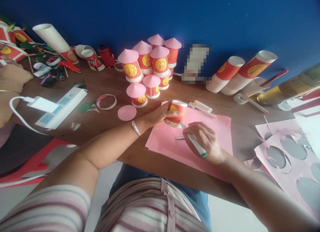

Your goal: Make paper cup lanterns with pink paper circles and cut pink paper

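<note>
My left hand (162, 115) grips a red paper cup (178, 109) with a yellow round emblem, thumb across its front. Its white lower band carries green marks. In my right hand (203, 138) is a white marker (196, 145) with a green end, its tip close to that band; whether it touches I cannot tell. Both hands are over pink paper sheets (162, 138), on which scissors (179, 138) lie partly hidden by my right hand. Behind the cup lie more markers (202, 106). A pink paper disc (127, 113) rests left of my left hand.
Several cups with pink cone tops (136, 90) stand stacked at the back. Stacked paper cups (225, 74) lean at the right, near cut pink scraps (267, 158). A power strip (62, 107) lies left, beside another person's arm (12, 79). A blue wall (160, 12) bounds the table.
</note>
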